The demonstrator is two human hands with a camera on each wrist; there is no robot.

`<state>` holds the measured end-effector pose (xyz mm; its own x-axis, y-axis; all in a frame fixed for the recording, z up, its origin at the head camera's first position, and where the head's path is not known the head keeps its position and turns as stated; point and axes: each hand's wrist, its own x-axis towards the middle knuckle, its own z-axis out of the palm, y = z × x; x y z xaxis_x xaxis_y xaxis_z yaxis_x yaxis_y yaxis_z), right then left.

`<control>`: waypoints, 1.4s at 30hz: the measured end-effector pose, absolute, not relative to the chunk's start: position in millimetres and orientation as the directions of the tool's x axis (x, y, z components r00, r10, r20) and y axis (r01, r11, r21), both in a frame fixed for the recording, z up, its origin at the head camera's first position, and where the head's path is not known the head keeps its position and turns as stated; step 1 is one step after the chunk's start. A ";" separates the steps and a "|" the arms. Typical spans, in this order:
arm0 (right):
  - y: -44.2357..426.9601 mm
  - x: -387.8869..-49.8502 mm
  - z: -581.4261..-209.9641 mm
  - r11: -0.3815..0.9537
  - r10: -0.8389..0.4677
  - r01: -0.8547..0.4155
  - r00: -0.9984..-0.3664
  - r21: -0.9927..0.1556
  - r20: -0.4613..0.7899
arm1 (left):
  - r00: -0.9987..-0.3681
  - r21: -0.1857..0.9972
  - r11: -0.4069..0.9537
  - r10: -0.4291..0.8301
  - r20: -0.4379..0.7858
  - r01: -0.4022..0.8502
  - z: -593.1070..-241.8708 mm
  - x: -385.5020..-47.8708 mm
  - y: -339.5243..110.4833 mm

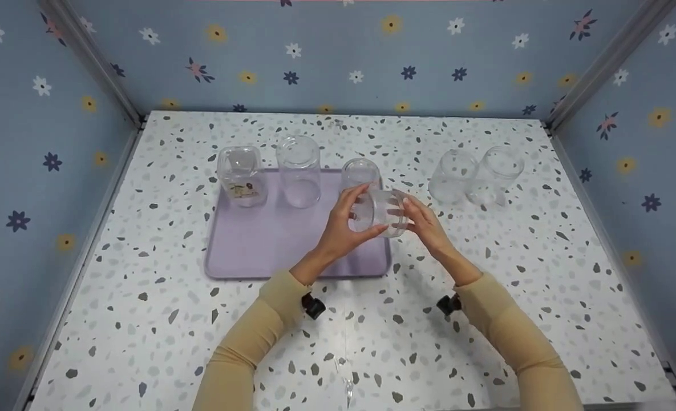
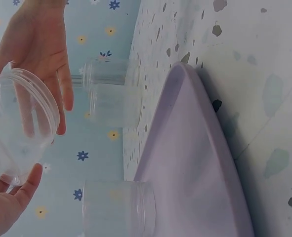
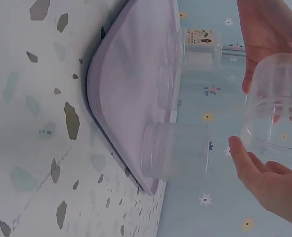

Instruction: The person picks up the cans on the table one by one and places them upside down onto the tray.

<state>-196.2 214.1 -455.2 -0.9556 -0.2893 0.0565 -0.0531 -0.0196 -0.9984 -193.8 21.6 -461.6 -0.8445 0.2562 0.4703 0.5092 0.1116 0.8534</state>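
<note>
Both hands hold a clear plastic jar [image 1: 388,214] tipped on its side above the tray's right edge. The jar's threaded mouth faces the right hand. My left hand [image 1: 343,225] grips the closed end, thumb in front and fingers behind. My right hand [image 1: 427,225] holds the rim, its fingers partly seen through the clear wall. Just behind the held jar, a smaller jar [image 1: 361,168] stands mouth-down on the lilac tray [image 1: 275,245]; its lower part is hidden by the hands in the head view.
Along the tray's back stand a square jar [image 1: 243,171] with a printed label and a tall round jar [image 1: 299,168]. To the tray's right, two more clear jars [image 1: 450,180] stand close together on the speckled table [image 1: 514,285]. Flowered panels [image 1: 338,57] enclose the back and sides.
</note>
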 end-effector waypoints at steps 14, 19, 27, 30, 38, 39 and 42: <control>233.8 -208.1 -420.1 0.466 -0.244 -0.185 -0.967 -0.865 0.075 | -0.906 0.845 0.337 0.246 0.346 0.414 -473.8 -193.6 -0.5; 253.0 -231.4 -441.8 0.590 -0.228 -0.227 -0.967 -0.775 0.110 | -0.914 0.822 0.406 0.242 0.325 0.400 -476.5 -191.6 -10.8; 271.9 -250.8 -445.2 0.769 -0.201 -0.246 -0.969 -0.590 0.141 | -0.940 0.787 0.514 0.215 0.265 0.340 -481.2 -189.9 -31.2; 277.3 -257.5 -444.4 0.801 -0.188 -0.233 -0.972 -0.551 0.139 | -0.948 0.781 0.539 0.207 0.243 0.317 -483.1 -191.6 -37.4; 289.3 -275.8 -443.9 0.868 -0.154 -0.174 -0.985 -0.465 0.081 | -0.959 0.756 0.591 0.192 0.208 0.282 -489.2 -195.4 -55.7; 290.3 -278.3 -444.0 0.874 -0.145 -0.162 -0.987 -0.458 0.074 | -0.961 0.753 0.598 0.191 0.199 0.274 -489.8 -195.2 -58.4; 293.4 -285.8 -444.8 0.893 -0.117 -0.129 -0.992 -0.431 0.055 | -0.967 0.744 0.619 0.186 0.172 0.251 -491.2 -194.6 -66.4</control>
